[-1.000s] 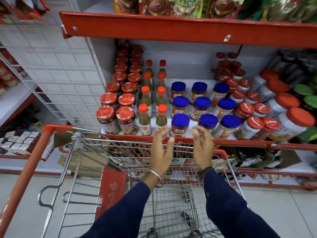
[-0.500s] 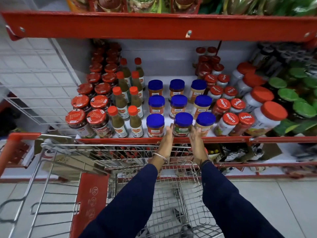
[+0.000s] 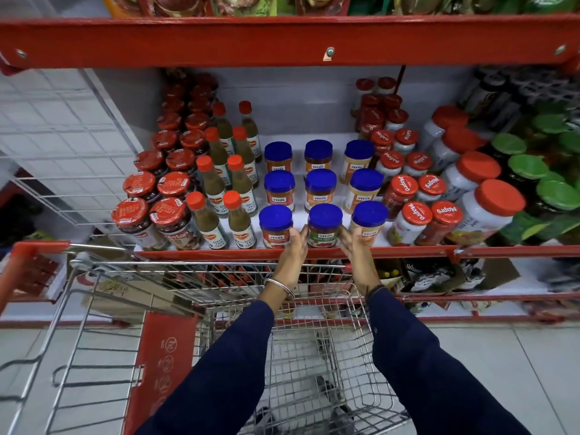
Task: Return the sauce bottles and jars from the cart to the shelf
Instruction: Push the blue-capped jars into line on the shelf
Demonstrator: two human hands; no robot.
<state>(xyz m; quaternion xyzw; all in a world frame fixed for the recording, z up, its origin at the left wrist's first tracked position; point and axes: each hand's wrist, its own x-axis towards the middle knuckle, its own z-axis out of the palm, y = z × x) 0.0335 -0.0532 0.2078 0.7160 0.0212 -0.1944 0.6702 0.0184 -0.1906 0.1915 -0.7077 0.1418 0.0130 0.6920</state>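
Observation:
A blue-lidded sauce jar with a green label stands at the front middle of the shelf, between two other blue-lidded jars. My left hand presses its left side and my right hand its right side, so both hands clasp it. Both arms reach over the wire shopping cart, which stands against the shelf; I see only bare wire mesh in its basket.
Green chilli sauce bottles and red-lidded dark jars fill the shelf's left. Mapro jars, big white red-capped jars and green-lidded jars crowd the right. A red upper shelf overhangs. A white wire panel is at left.
Both hands went forward from above the cart's front rim to the shelf edge and closed on the sides of the front middle blue-lidded jar. My view shifted right.

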